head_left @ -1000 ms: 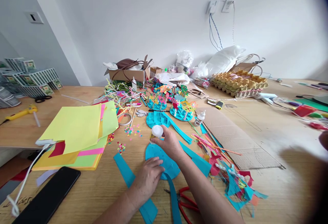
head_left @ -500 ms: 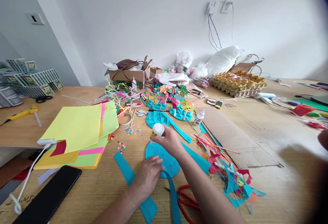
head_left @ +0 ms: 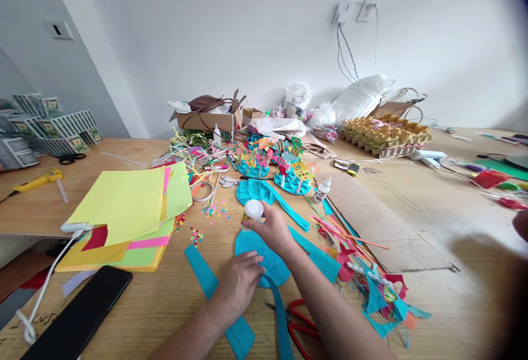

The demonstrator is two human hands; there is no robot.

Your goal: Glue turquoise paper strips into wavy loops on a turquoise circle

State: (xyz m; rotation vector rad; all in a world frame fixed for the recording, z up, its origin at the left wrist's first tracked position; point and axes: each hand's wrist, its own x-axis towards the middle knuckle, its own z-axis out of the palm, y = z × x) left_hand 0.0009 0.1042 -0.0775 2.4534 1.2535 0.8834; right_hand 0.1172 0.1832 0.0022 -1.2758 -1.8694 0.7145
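Note:
In the head view, my right hand [head_left: 272,228] is closed around a white glue bottle [head_left: 253,210], held bottom up and tipped over the far edge of a round blue disc [head_left: 272,264]. The bottle's nozzle is hidden. My left hand [head_left: 239,280] lies on the near left part of the disc, fingers pressed together on the end of a narrow blue paper strip [head_left: 280,316] that trails toward me. The thumb is mostly hidden. A wider blue strip [head_left: 202,269] passes beneath the left wrist. Red-handled pliers [head_left: 299,319] lie beside the narrow strip, partly under my right forearm.
Yellow paper sheets [head_left: 127,200] and a black phone [head_left: 78,316] lie left. Decorated blue discs [head_left: 292,183] stand ahead, near a second glue bottle [head_left: 322,190]. Cardboard [head_left: 371,222] and coloured scraps [head_left: 383,294] lie right. Part of another person's hand [head_left: 520,223] shows at the right edge.
The glue bottle and my right hand have shifted slightly left and down over the disc. My left hand stays on the disc. The whole view has moved very slightly.

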